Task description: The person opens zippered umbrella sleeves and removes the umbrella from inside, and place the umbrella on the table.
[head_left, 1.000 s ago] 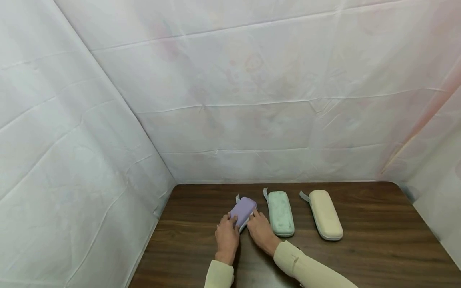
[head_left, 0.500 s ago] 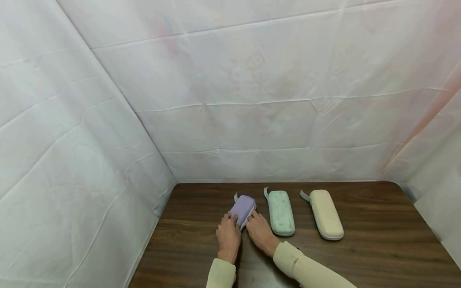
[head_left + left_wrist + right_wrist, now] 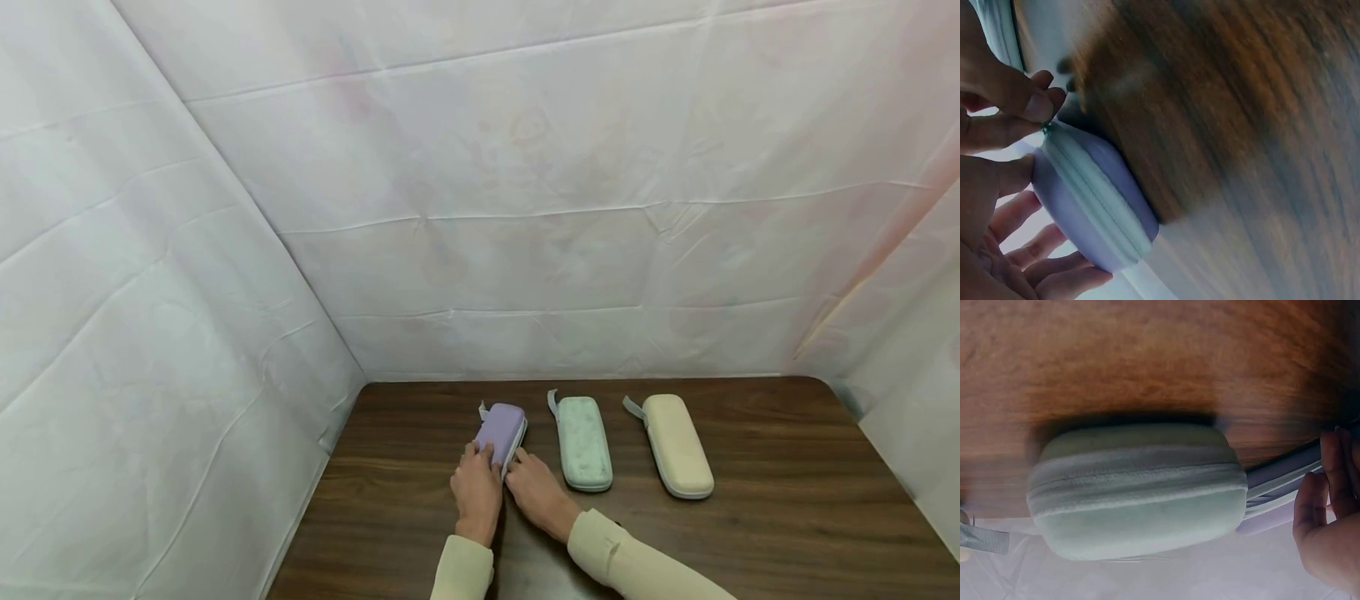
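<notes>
A purple zip case point(image 3: 502, 423) lies slanted on the wooden table. My left hand point(image 3: 477, 493) holds its near end, the thumb and curled fingers spread round the purple shell point(image 3: 1066, 200) in the left wrist view. There my right hand point(image 3: 1007, 87) pinches the small zipper pull point(image 3: 1047, 127) at the case's near corner. Pale zipper tape point(image 3: 1094, 187) runs round the end beneath it. From the head, my right hand point(image 3: 538, 493) is low on the case's right side. The right wrist view shows two pale bands with a dark strip between them along that side.
A mint green zip case point(image 3: 585, 443) lies just right of my right hand, and a cream one point(image 3: 678, 446) farther right. Each has a grey strap at its far left corner. The brown table point(image 3: 810, 500) meets white cloth walls point(image 3: 525, 275) at the back and sides.
My right hand has slid nearer to me along the purple case's right side, drawing the zipper pull along. The case has shifted a little left and turned slightly straighter. My left hand stays on it.
</notes>
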`<state>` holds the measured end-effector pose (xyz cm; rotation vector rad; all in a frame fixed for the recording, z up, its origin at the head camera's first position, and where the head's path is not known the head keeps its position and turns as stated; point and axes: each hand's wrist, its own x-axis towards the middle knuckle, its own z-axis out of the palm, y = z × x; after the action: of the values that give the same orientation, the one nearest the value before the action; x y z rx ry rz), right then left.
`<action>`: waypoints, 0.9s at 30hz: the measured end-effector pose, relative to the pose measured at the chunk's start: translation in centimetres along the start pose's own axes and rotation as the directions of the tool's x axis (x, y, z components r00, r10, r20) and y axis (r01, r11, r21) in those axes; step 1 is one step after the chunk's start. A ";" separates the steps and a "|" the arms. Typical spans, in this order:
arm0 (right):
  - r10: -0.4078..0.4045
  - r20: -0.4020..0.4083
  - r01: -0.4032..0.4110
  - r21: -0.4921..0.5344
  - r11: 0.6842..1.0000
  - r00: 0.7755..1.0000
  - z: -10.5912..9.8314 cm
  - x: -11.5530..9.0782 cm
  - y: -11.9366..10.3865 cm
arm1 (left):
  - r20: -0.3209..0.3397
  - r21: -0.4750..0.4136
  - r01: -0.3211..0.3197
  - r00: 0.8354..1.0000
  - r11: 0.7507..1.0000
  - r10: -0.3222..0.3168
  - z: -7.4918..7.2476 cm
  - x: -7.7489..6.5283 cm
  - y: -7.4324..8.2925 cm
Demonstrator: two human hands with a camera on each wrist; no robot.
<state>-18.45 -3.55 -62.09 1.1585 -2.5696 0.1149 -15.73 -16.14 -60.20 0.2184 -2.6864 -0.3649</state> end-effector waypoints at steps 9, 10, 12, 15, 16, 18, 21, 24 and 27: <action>0.022 -0.031 -0.022 -0.025 0.999 0.999 0.1 -0.2 -0.2 | 0.075 -0.003 -0.095 0.993 0.995 0.095 -1.1 0.8 -1.0; 0.024 -0.034 -0.024 -0.025 0.999 0.999 0.1 -0.2 -0.2 | 0.076 -0.009 -0.099 0.992 0.995 0.099 -1.1 0.9 -1.0; 0.025 -0.038 -0.026 -0.025 0.999 0.999 0.1 -0.2 -0.1 | 0.062 -0.011 -0.103 0.993 0.995 0.103 -1.1 0.9 -1.0; 0.035 -0.042 -0.036 -0.021 0.999 0.999 0.1 -0.4 0.0 | 0.019 0.008 -0.100 0.995 0.995 0.100 -0.8 0.9 -0.8; 0.034 -0.049 -0.035 -0.015 0.999 0.998 0.1 -0.5 0.1 | 0.006 0.019 -0.094 0.996 0.995 0.093 -0.7 0.9 -0.7; 0.019 -0.064 -0.019 -0.001 1.000 0.998 0.2 -0.6 0.2 | -0.008 0.042 -0.068 0.998 0.997 0.069 -0.5 0.8 -0.4; -0.025 -0.083 0.026 0.012 1.000 0.996 0.3 -0.9 0.1 | -0.005 0.068 -0.014 1.000 0.998 0.015 -0.3 0.7 0.0; -0.051 -0.089 0.051 0.003 0.999 0.995 0.4 -1.1 0.1 | 0.003 0.073 0.031 1.000 0.997 -0.031 0.0 0.7 0.4; -0.043 -0.086 0.041 -0.022 0.999 0.995 0.4 -1.3 0.1 | 0.003 0.065 0.048 0.999 0.997 -0.048 0.2 0.8 0.7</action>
<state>-17.79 -2.61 -62.86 1.1737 -2.4640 0.1266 -16.62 -15.58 -59.91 0.3024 -2.7040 -0.2929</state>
